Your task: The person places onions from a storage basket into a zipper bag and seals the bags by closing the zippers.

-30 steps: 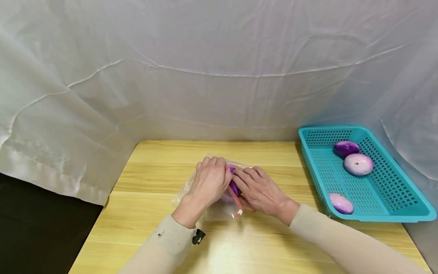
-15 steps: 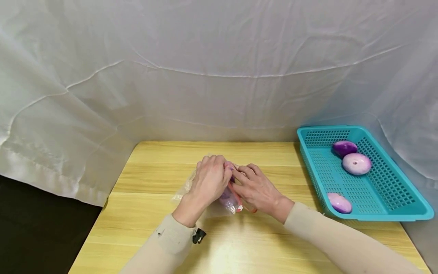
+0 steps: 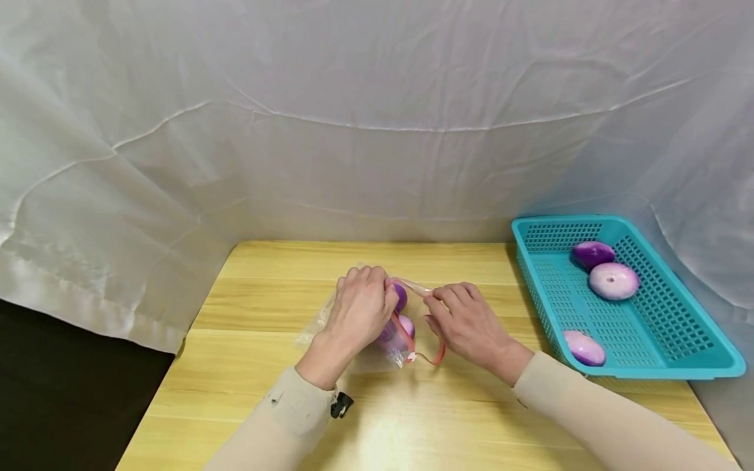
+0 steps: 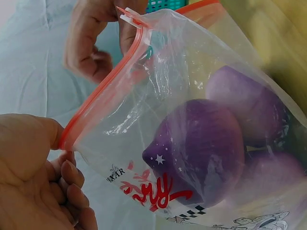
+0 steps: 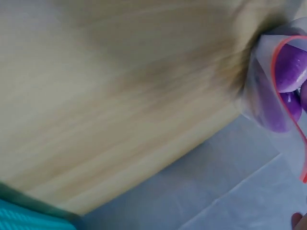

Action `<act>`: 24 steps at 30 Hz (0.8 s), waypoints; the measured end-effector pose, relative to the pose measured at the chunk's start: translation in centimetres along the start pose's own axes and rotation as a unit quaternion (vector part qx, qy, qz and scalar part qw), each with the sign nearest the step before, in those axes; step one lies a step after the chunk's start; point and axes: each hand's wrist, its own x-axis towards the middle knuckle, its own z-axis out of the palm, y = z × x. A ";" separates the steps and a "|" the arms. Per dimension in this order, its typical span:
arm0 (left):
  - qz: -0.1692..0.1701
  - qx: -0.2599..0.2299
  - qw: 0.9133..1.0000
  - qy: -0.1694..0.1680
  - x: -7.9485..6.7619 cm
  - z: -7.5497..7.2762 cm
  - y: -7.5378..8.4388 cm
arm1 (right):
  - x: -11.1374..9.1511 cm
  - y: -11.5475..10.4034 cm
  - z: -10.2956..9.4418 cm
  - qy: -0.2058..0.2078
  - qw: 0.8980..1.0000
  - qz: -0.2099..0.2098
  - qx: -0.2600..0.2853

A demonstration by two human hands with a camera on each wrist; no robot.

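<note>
A clear zip bag (image 3: 372, 363) with a red zip rim lies on the wooden table, its mouth open toward the right. My left hand (image 3: 360, 311) pinches one end of the rim; the left wrist view shows thumb and fingers (image 4: 56, 133) at the red edge. Several purple onions (image 4: 196, 148) lie inside the bag, seen through printed plastic. My right hand (image 3: 471, 330) is just right of the mouth, fingers loosely curled and holding no onion. One of its fingertips (image 5: 297, 220) shows apart from the red rim in the right wrist view.
A turquoise basket (image 3: 536, 307) stands on the table's right side. In it are a dark purple onion (image 3: 592, 254), a paler onion (image 3: 614, 282) and another onion (image 3: 584, 348) near the front. White cloth (image 3: 377, 176) hangs behind the table.
My right hand has pulled out of the bag's mouth to the right, leaving an onion inside. The mouth has spread wider. My left hand keeps its grip on the rim.
</note>
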 end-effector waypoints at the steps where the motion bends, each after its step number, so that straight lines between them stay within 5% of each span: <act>1: 0.002 0.002 1.000 0.003 0.0 0.0 0.0 | -0.2 0.1 0.1 0.004 1.000 0.011 -0.002; 13: 0.016 0.020 1.000 0.003 -0.2 0.3 0.1 | 0.2 0.6 1.2 -0.019 0.993 0.112 -0.017; 24: 0.077 0.120 0.990 0.009 -0.7 0.5 0.3 | 2.9 1.7 3.1 -0.019 0.990 0.139 -0.025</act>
